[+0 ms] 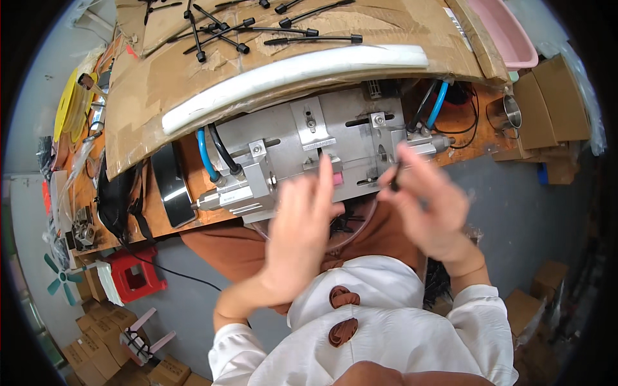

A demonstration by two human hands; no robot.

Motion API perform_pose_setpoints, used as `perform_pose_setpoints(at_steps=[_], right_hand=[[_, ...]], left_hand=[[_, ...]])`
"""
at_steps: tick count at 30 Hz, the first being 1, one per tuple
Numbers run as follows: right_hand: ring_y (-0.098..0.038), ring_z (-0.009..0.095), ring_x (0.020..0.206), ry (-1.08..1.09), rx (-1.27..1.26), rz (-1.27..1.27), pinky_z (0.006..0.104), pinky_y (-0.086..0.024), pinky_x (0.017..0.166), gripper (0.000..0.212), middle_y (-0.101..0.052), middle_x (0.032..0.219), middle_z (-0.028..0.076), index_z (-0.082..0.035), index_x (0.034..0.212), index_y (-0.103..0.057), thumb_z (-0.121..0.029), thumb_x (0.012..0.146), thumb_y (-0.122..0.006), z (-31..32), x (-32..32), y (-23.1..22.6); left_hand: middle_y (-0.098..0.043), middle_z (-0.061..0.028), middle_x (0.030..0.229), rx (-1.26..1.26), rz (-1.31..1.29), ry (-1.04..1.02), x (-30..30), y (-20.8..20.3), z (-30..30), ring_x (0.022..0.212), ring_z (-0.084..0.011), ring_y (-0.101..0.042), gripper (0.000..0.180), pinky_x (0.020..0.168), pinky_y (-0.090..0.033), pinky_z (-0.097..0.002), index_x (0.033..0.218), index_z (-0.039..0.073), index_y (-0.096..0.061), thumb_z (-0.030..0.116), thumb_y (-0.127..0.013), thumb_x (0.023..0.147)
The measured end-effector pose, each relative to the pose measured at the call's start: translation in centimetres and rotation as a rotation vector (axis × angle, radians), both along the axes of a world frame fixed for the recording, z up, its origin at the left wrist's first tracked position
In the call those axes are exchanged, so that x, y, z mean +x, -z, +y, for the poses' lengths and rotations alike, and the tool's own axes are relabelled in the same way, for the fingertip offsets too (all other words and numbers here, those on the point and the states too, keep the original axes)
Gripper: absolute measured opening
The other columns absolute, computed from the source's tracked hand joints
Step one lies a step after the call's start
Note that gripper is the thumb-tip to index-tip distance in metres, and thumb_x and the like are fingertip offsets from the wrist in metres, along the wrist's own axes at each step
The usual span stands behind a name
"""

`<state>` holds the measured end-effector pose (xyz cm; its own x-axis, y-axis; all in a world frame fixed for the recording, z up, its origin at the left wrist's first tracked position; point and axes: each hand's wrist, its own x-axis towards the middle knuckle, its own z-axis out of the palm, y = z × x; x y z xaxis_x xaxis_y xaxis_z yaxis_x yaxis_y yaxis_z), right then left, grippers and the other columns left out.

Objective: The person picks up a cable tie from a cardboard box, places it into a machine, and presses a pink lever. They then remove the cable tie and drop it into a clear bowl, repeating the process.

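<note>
My left hand (299, 225) is blurred, its index finger stretched toward the middle holder of a metal clamping fixture (351, 141). I see nothing held in it, though its lower fingers are smeared. The tip of a small black piece (320, 152) shows in that holder, just beyond the fingertip; whether they touch I cannot tell. To the right, my right hand (431, 202) pinches a small dark part (395, 181) between thumb and fingers, beside the fixture's right clamp block (386, 145). A pink block (338, 178) sits under the middle holder.
Several black rods with knobbed ends (312, 40) lie on a cardboard sheet (138, 96) behind a white foam strip (296, 80). Blue hoses (207, 154) feed the fixture. A phone (172, 186) lies left, a metal cup (504, 112) right. A clear bowl (353, 235) holding black pieces is below.
</note>
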<state>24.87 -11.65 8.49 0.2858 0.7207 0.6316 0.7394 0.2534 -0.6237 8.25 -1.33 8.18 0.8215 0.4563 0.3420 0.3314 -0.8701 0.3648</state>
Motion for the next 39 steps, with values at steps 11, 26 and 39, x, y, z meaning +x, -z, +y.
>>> perform_pose_setpoints(at_steps=[11, 26, 39], right_hand=[[-0.051, 0.017, 0.049, -0.097, -0.279, -0.141, 0.0307, -0.042, 0.046, 0.065, -0.053, 0.06, 0.005, 0.002, 0.131, -0.051, 0.0, 0.07, -0.074, 0.9, -4.8, 5.6], [-0.062, 0.026, 0.083, -0.196, -0.669, -0.561, 0.035, -0.048, 0.075, 0.022, -0.064, 0.084, 0.015, 0.003, 0.102, -0.058, -0.01, 0.083, -0.058, 14.2, 9.5, -11.4], [-0.059, 0.012, 0.076, -0.366, -0.075, 0.447, 0.0277, -0.05, 0.065, 0.022, -0.065, 0.085, 0.005, -0.001, 0.096, -0.065, 0.002, 0.075, -0.071, 4.5, 3.2, -5.0]], left_hand=[[-0.06, -0.0217, 0.091, 0.071, -0.027, -0.362, 8.8, -8.8, 15.9, 0.088, -0.0357, -0.058, 0.019, 0.078, -0.047, -0.0405, 0.088, -0.003, -0.058, 0.012, -0.067, 0.083], [-0.055, -0.0106, 0.094, -0.016, -0.078, -0.12, -1.3, 3.0, -3.9, 0.078, -0.0229, -0.051, 0.063, 0.069, -0.046, -0.0321, 0.133, -0.007, -0.045, -0.001, -0.069, 0.075], [-0.048, -0.0108, 0.09, -0.049, -0.029, -0.125, -1.1, 1.9, -1.2, 0.083, -0.028, -0.049, 0.071, 0.074, -0.044, -0.0379, 0.136, 0.001, -0.044, -0.003, -0.071, 0.07]])
